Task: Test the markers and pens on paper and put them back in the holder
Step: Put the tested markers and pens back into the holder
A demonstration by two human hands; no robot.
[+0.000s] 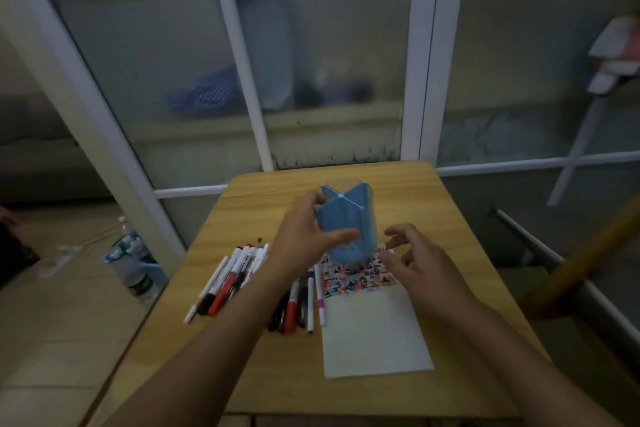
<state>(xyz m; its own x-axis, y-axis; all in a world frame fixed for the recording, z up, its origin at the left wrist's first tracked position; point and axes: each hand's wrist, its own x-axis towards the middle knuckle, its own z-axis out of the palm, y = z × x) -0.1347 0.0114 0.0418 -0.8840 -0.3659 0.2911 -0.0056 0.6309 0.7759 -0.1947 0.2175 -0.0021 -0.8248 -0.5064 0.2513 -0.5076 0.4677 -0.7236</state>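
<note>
- Markers and pens [228,279] lie loose on the counter [415,191], out to the left of both hands and nearer the person than the holder; a second bunch [294,302] lies under the left wrist, between the first bunch and the paper. Their long axes run roughly toward and away from the person, the left bunch slanting away to the right.
- Left hand [304,236] grips the blue holder [349,222], thumb across its near face and fingers round the far side. The holder is tilted, mouth facing up and toward the camera, dividers showing; whether its base touches the paper I cannot tell.
- Paper [374,333] lies below and between the hands, its far end covered in scribbles, the near part blank.
- Right hand [419,260] hovers just right of the holder, fingers loosely spread and holding nothing.
- Judgement: the pens lie on the left hand's side, yet that hand is occupied; the holder likely needs setting upright first.
</note>
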